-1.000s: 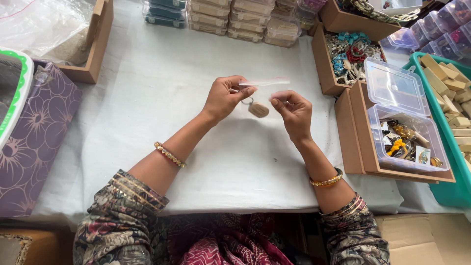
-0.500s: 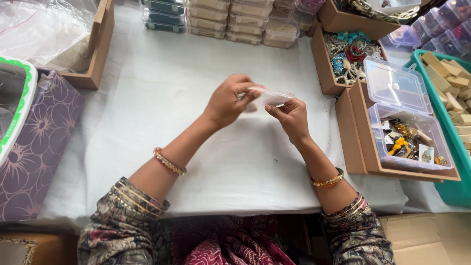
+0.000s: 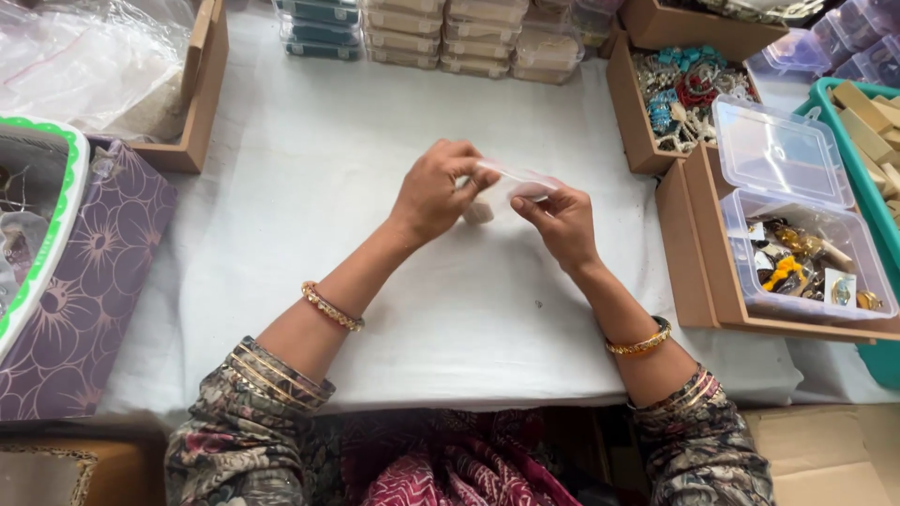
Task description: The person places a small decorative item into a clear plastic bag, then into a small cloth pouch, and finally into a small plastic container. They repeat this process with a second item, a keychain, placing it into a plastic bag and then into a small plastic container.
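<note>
Two hands meet above the middle of the desk (image 3: 309,178), and both are pinched onto one small clear plastic pouch (image 3: 521,180). Left hand (image 3: 433,195) has fingers curled, thumb and forefinger nipping the pouch's left end near the mouth. Right hand (image 3: 562,221) grips the right end from below, fingertips closed on the film. Just under the left hand's fingers, at about 6 o'clock from the pouch, a small tan wooden tag (image 3: 478,213) peeks out; whether it hangs inside the film or just outside the opening, I cannot tell from here.

As for progress, my read is that the pouch is up and held taut, with the tag right at it, so the bagging looks midway: tag not clearly seated, mouth not visibly pressed shut.

Around the work: at 3 o'clock a clear plastic box (image 3: 808,258) with its lid up holds small trinkets inside a brown tray (image 3: 701,253). At 1 o'clock a second tray of beads (image 3: 677,101). At 12 o'clock, stacked flat cases (image 3: 441,37). At 9 o'clock, a purple flowered box (image 3: 84,290).
</note>
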